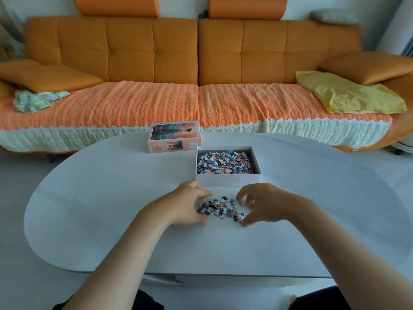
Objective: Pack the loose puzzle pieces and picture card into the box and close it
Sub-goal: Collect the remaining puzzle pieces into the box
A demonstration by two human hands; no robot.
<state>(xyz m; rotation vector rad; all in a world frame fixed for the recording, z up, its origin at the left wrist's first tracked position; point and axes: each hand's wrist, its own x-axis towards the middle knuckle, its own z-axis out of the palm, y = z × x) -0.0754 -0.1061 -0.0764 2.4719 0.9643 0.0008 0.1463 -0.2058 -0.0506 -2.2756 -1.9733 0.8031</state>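
Note:
A small heap of loose puzzle pieces [220, 209] lies on the white table [100, 209], just in front of the open white box [228, 179]. The box holds many more pieces. My left hand [190, 201] cups the heap's left side, fingers curved against the pieces. My right hand [260, 203] curves round the heap's right side, thumb and fingertips touching pieces. The pink box lid [174, 137], with a picture on top, stands behind and left of the box. I see no separate picture card.
An orange sofa [201, 63] with a knitted cover runs behind the table. A yellow cloth [348, 95] lies on its right seat, a patterned cloth [35, 100] on its left. The table's near edge is close to my body.

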